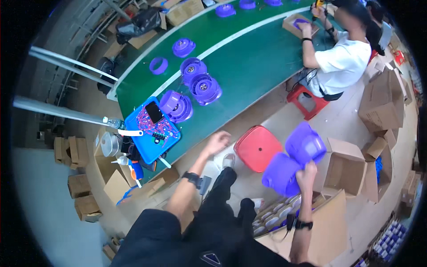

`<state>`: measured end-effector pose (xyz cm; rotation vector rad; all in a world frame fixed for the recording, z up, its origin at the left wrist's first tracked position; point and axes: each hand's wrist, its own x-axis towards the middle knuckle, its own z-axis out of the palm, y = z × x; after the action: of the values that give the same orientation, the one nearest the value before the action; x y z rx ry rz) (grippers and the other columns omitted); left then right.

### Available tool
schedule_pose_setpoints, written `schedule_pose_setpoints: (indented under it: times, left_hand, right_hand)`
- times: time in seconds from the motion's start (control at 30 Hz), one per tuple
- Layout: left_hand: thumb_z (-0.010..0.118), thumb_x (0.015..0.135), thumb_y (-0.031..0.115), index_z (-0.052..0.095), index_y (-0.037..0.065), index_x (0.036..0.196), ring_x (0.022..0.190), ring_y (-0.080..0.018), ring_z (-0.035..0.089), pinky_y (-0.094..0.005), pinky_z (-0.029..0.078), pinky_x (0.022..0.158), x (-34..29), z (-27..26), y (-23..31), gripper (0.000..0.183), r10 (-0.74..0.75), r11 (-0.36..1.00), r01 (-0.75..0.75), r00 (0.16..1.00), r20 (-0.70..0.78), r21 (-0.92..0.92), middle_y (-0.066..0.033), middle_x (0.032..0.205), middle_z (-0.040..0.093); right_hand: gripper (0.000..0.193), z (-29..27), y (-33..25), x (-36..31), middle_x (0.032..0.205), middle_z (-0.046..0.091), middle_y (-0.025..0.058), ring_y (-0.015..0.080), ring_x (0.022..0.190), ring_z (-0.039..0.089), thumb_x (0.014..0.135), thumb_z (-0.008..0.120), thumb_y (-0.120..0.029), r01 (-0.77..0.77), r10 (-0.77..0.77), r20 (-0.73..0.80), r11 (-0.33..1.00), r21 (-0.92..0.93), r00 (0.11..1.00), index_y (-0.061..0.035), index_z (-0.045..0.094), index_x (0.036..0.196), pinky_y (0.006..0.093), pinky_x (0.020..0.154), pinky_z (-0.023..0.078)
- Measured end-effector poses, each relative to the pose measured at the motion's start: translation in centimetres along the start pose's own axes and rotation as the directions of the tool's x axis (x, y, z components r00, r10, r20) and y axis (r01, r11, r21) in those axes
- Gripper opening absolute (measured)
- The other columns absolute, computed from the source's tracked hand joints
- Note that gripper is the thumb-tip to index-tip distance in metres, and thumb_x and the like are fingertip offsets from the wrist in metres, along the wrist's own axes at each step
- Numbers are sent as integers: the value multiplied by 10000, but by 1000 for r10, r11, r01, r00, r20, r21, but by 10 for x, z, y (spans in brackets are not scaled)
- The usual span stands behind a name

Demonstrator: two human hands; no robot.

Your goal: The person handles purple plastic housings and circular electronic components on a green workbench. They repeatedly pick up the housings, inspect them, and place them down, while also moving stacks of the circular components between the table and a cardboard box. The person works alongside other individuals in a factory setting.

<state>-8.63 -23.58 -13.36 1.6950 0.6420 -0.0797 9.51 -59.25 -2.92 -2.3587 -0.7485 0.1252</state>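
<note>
My right hand [306,176] grips the edges of two purple plastic housings, side by side above the floor. One round housing [305,141] is farther off; the other housing [282,174] hangs nearer, to its left. Beneath them stands an open carton [327,227] with rows of parts inside. My left hand [218,143] is held out near the workbench edge, holding nothing, its fingers loosely apart. A red stool [258,148] stands between my hands. On the green workbench [249,84], several purple housings [205,89] are grouped, some with round metal parts in their centres.
A blue tray [153,151] with a phone [154,112] and pink wires sits at the bench's near left end, by a plastic bottle [113,123]. At the right, a seated co-worker [340,58] handles a purple part. An open cardboard box [344,171] stands on the floor.
</note>
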Motion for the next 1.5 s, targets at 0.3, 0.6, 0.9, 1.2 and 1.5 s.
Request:
schedule_pose_setpoints:
  times: [0.3,0.6,0.9,1.2,1.5]
  left_hand:
    - [492,974,63,575,-8,1149,728,-98,589,-214,479,651,-20,-99,-98,206,-180,966,153,977,-116,-208,-58,879,635]
    - [508,961,99,579,31,1110,626,-69,554,-187,405,522,-25,-100,-89,179,-255,938,234,965,-53,-255,-50,809,645]
    - [513,967,116,579,53,1062,591,-88,613,-205,404,442,-27,-101,-84,132,-281,920,258,959,-38,-294,-47,743,664]
    - [494,954,85,580,36,1106,644,-122,648,-224,454,460,-23,-116,-87,181,-219,925,224,974,50,-306,-84,804,672]
    - [506,975,123,589,18,1054,676,-109,640,-219,473,535,-31,-100,-98,155,-140,982,141,990,17,-128,-60,830,667]
  right_hand:
    - [117,146,-61,154,695,593,189,360,741,588,567,648,-135,349,-328,139,921,-171,934,-39,612,625,454,714,468]
    - [121,237,-118,340,682,664,157,342,668,666,614,651,-169,454,-416,182,805,-381,891,-77,678,687,443,636,538]
    - [112,341,-145,467,795,679,176,358,809,662,710,609,-132,803,-623,508,434,-407,594,-63,691,743,445,714,544]
    - [516,276,-201,418,1095,567,201,394,1046,508,614,653,-115,855,-840,198,458,-244,506,-57,559,1119,482,920,420]
    - [386,91,91,-2,1039,645,223,412,961,609,818,603,-293,-311,453,293,852,-421,842,-81,616,1140,476,844,500]
